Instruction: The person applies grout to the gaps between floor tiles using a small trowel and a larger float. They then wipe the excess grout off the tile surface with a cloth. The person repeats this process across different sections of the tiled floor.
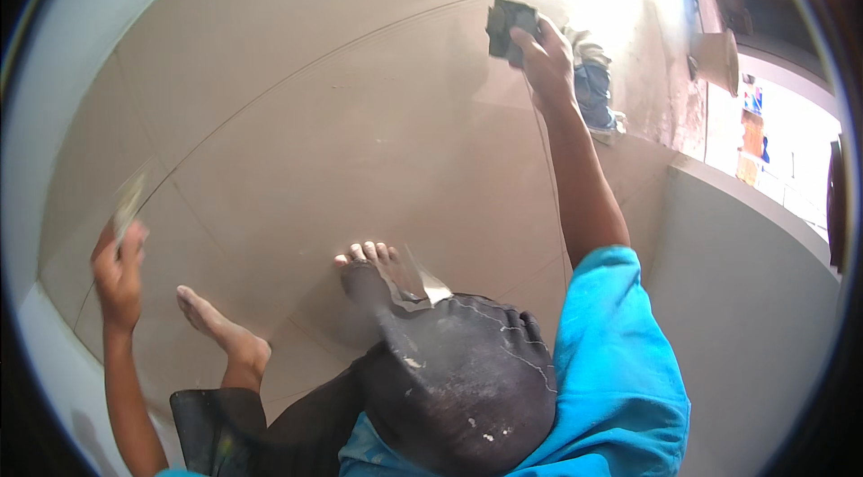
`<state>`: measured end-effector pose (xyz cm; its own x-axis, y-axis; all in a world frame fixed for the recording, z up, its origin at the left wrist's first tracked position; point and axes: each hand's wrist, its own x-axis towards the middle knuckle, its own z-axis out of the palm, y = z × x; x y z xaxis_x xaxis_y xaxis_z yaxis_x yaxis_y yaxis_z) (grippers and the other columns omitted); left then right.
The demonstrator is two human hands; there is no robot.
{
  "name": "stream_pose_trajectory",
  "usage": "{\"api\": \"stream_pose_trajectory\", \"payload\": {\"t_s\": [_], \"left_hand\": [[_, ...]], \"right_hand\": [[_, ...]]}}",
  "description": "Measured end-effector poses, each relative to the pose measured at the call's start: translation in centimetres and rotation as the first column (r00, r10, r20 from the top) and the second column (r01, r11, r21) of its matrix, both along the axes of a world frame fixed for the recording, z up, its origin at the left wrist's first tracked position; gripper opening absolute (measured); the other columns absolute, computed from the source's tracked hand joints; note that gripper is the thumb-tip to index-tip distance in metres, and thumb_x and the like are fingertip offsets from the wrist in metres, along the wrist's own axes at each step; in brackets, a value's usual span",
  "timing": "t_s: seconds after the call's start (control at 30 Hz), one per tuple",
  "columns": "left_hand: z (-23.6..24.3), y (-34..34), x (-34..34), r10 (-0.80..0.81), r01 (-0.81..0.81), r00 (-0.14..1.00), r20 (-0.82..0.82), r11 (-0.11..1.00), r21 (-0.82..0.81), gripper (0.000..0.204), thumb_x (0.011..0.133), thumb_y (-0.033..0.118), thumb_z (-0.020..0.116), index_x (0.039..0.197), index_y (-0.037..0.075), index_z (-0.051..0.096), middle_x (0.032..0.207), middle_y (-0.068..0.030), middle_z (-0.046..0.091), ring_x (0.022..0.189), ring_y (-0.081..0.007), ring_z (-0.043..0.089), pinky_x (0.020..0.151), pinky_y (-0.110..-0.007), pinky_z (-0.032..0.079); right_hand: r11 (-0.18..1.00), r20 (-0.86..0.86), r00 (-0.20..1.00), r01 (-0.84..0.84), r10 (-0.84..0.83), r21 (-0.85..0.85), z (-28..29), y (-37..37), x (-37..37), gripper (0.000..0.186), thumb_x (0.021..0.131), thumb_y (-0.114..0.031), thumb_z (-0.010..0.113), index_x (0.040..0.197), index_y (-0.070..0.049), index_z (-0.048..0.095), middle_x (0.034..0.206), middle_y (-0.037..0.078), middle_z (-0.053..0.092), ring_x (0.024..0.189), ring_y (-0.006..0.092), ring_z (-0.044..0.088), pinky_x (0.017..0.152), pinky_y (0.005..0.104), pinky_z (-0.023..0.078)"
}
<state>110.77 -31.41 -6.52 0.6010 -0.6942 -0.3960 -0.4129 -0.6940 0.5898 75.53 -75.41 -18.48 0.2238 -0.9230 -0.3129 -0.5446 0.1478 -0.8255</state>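
My right hand (pixel 552 68) is raised at the upper right, its thumb pressed on a dark grey-green folded piece (pixel 503 27) that looks like sandpaper. At the far left, my left hand (pixel 120 277) grips a thin, pale, flat piece (pixel 129 200). Motion blurs that piece, so I cannot tell its kind. Both hands are out over the large beige floor tiles (pixel 378 144), well apart from each other. Whether either held piece touches a surface is unclear.
My bare feet (pixel 235 340) and dark, dust-marked knee (pixel 458 378) are at the lower middle. A blue and pale bundle (pixel 591 86) lies beyond my right wrist. A pale bucket (pixel 716 62) stands farther right. A low grey wall (pixel 746 261) bounds the right side; a white wall (pixel 81 54) curves along the left.
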Motion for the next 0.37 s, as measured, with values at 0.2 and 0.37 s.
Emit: {"api": "stream_pose_trajectory", "payload": {"t_s": [0.2,0.37], "left_hand": [[7.2,10.0,-1.2,0.457,-0.442,0.884,-0.099,0.886,0.138,0.024,0.100,0.029,0.045,0.105,0.007,0.052,0.081,0.0033,0.045,0.061,-0.0033,0.040,0.052,-0.019,0.031],[7.5,15.9,-4.6,0.550,-0.531,0.831,-0.085,0.829,0.176,0.028,0.099,0.031,0.047,0.112,0.006,0.051,0.084,-0.0008,0.047,0.065,-0.0055,0.045,0.056,-0.017,0.036]], "right_hand": [[0.809,-0.439,0.888,-0.355,0.135,-0.469,-3.4,-5.0,2.3,0.037,0.082,-0.023,0.062,0.115,-0.006,0.063,0.100,0.016,0.069,0.091,0.0310,0.065,0.084,0.0366,0.049],[0.333,-0.562,0.814,-0.576,0.148,-0.746,-7.9,-6.7,2.4,0.041,0.079,-0.026,0.066,0.117,-0.010,0.063,0.107,0.009,0.069,0.102,0.0268,0.063,0.093,0.0381,0.046]]}}
